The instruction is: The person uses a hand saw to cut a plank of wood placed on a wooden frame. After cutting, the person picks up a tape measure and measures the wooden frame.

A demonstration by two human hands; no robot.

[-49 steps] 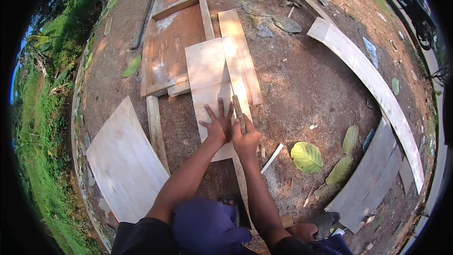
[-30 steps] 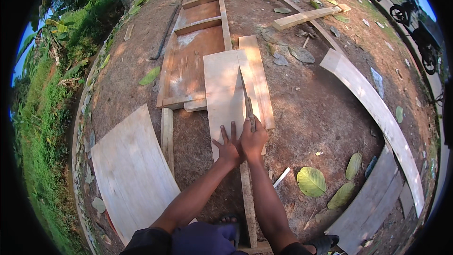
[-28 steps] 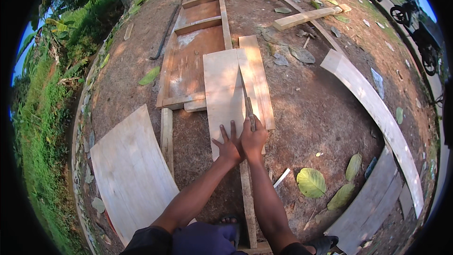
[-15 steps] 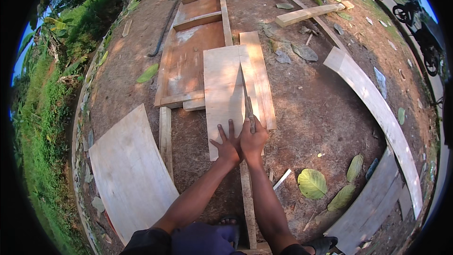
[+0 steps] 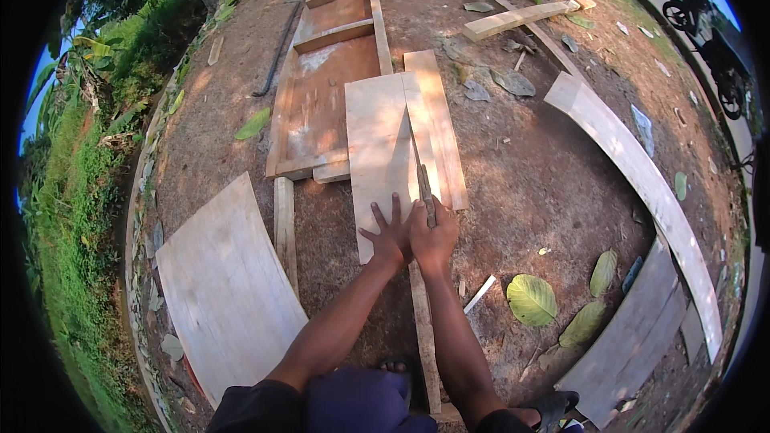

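Observation:
A pale plywood board (image 5: 373, 144) lies in the middle, its far end over a wooden frame and another plank. My left hand (image 5: 390, 232) presses flat on the board's near part, fingers spread. Right beside it, my right hand (image 5: 434, 234) is closed round the handle of a handsaw (image 5: 423, 180), whose blade shows nearly edge-on. The blade stands at a line along the board's right part, and a dark strip, slit or shadow, runs ahead of it. My fist hides part of the handle. A light plank (image 5: 449, 136) lies along the board's right side.
The long wooden frame (image 5: 309, 167) with crosspieces stretches away ahead. A plywood sheet (image 5: 224, 289) lies at left, a long curved-looking strip (image 5: 642, 180) and a grey board (image 5: 630, 345) at right. A beam (image 5: 426, 337) runs between my feet. Leaves and offcuts dot the soil; motorbikes stand far right.
The whole view has shifted slightly. Both hands keep nearly the same places on the board, and the saw has moved little, if at all.

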